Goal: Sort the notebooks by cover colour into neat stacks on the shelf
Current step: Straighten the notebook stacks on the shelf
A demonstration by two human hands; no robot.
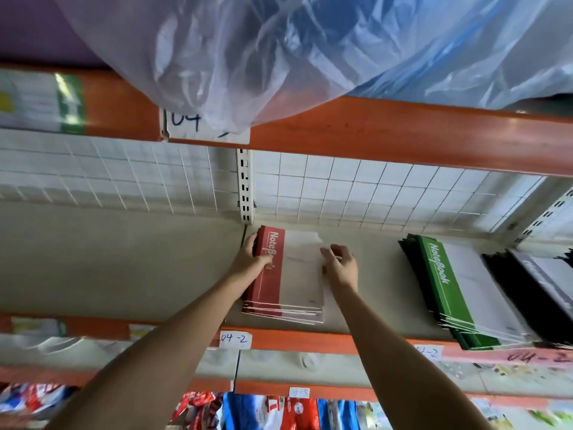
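Note:
A stack of red-and-white notebooks lies on the beige shelf, near its middle. My left hand presses against the stack's left, red edge, fingers bent over it. My right hand is at the stack's right edge, its fingertips touching the top cover. To the right lies a stack of green-and-white notebooks. A stack of black notebooks sits beside it at the far right, partly cut off by the frame.
A white wire grid backs the shelf, with a slotted upright in the middle. An orange beam runs overhead, with clear plastic sheeting hanging over it. Labels reading 04-2 mark the shelf's front edge. Packaged goods fill the lower level.

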